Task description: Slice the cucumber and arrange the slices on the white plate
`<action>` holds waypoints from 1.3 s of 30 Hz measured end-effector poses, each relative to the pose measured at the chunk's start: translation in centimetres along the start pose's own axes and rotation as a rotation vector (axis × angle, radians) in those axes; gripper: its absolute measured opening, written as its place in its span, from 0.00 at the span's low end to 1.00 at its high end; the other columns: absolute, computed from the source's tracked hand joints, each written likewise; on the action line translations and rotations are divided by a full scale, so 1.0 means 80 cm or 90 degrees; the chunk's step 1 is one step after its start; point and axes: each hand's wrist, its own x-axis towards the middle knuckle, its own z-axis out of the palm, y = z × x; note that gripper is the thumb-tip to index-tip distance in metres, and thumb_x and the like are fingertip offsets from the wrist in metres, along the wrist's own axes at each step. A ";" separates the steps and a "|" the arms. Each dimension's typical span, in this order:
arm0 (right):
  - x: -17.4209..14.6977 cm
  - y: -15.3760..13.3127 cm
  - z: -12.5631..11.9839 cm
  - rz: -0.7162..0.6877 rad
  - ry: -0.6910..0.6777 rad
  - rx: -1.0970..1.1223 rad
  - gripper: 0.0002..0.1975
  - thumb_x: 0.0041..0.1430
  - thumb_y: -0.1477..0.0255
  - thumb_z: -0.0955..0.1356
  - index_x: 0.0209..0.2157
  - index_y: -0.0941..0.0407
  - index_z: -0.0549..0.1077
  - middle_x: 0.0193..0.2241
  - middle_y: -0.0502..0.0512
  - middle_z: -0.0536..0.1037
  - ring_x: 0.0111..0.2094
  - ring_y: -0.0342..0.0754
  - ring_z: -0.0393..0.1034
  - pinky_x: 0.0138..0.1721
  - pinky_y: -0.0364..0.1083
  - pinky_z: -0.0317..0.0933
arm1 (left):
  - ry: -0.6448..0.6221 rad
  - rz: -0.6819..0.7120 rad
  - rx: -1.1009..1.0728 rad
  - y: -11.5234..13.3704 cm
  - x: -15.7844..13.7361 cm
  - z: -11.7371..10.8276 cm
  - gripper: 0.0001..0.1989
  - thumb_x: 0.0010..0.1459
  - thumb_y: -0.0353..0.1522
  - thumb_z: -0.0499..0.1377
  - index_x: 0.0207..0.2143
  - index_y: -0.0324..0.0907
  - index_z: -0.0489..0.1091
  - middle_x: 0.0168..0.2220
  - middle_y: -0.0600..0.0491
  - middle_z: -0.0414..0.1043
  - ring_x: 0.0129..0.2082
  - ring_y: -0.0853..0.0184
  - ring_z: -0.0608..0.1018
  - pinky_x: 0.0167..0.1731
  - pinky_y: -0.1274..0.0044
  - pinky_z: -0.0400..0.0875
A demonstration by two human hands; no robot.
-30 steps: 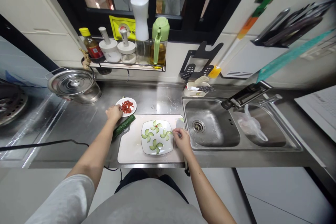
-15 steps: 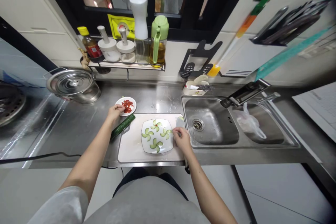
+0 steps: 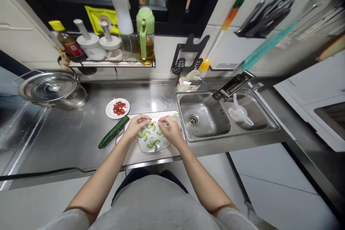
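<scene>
A white squarish plate [image 3: 145,147] lies on a pale cutting board [image 3: 129,153], with cucumber slices [image 3: 153,144] set out in pinwheels. The upper pinwheel has a bit of red at its centre. Over the plate's upper left, my left hand [image 3: 137,125] pinches thumb and fingers together; whatever sits between the tips is too small to tell. Facing it, my right hand [image 3: 170,130] is closed with its fingertips together above the plate's upper right, partly covering one pinwheel. Chopped red bits [image 3: 119,108] fill a small round dish [image 3: 109,110]. Left of the board lies a whole cucumber [image 3: 114,132].
To the right is a double sink [image 3: 205,115] with a black faucet [image 3: 231,84] and a plastic bag [image 3: 239,112]. A lidded steel pot [image 3: 54,91] stands at the left. Bottles and jars line a wall rack [image 3: 113,64]. A knife blade [image 3: 176,116] is partly visible behind my right hand.
My left hand has left the dish of red bits and come over the plate. My right hand has moved inward from the plate's right edge to its upper side. The view has shifted right.
</scene>
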 end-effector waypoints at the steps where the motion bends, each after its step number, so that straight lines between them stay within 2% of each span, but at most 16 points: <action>1: 0.000 -0.003 0.000 -0.010 -0.002 -0.004 0.07 0.60 0.68 0.65 0.35 0.53 0.75 0.33 0.53 0.75 0.41 0.50 0.67 0.45 0.48 0.58 | -0.015 0.000 -0.011 -0.001 -0.003 0.009 0.17 0.39 0.42 0.69 0.30 0.41 0.73 0.26 0.55 0.73 0.27 0.71 0.73 0.28 0.79 0.64; 5: -0.006 -0.002 -0.001 -0.027 -0.004 -0.013 0.07 0.61 0.68 0.65 0.35 0.53 0.75 0.35 0.54 0.74 0.43 0.51 0.66 0.46 0.48 0.57 | -0.050 0.006 -0.037 -0.007 -0.012 0.033 0.17 0.40 0.42 0.69 0.29 0.42 0.72 0.26 0.56 0.72 0.27 0.72 0.72 0.30 0.79 0.65; 9: -0.014 0.007 -0.003 -0.001 -0.003 -0.013 0.07 0.60 0.68 0.65 0.33 0.53 0.74 0.34 0.54 0.74 0.41 0.50 0.66 0.45 0.48 0.57 | -0.060 0.009 -0.027 -0.014 -0.014 0.042 0.17 0.40 0.42 0.69 0.28 0.41 0.72 0.26 0.55 0.72 0.28 0.71 0.72 0.31 0.78 0.67; 16: -0.022 0.019 -0.001 0.013 0.004 0.015 0.07 0.60 0.69 0.65 0.29 0.54 0.72 0.32 0.52 0.74 0.38 0.48 0.66 0.43 0.47 0.57 | -0.071 0.000 -0.026 -0.024 -0.018 0.048 0.18 0.39 0.42 0.70 0.29 0.41 0.71 0.27 0.54 0.73 0.29 0.69 0.74 0.34 0.76 0.68; 22: -0.027 0.024 0.001 0.029 0.008 0.036 0.06 0.58 0.72 0.65 0.27 0.54 0.72 0.32 0.52 0.75 0.38 0.47 0.66 0.41 0.46 0.58 | -0.073 -0.012 -0.065 -0.023 -0.021 0.050 0.20 0.42 0.38 0.69 0.38 0.42 0.71 0.29 0.55 0.74 0.30 0.70 0.75 0.34 0.77 0.69; 33: -0.035 0.037 0.001 0.051 -0.003 0.042 0.07 0.57 0.71 0.66 0.27 0.54 0.72 0.31 0.52 0.75 0.37 0.47 0.66 0.41 0.46 0.58 | -0.080 -0.001 -0.040 -0.035 -0.019 0.066 0.17 0.42 0.37 0.66 0.35 0.41 0.69 0.25 0.58 0.70 0.28 0.72 0.72 0.34 0.78 0.66; 39: -0.034 0.058 -0.001 0.052 -0.012 0.049 0.07 0.57 0.72 0.66 0.27 0.55 0.73 0.30 0.51 0.75 0.36 0.46 0.65 0.44 0.46 0.56 | -0.072 0.001 0.001 -0.046 -0.015 0.061 0.18 0.46 0.38 0.63 0.39 0.41 0.69 0.26 0.57 0.71 0.28 0.72 0.72 0.32 0.79 0.65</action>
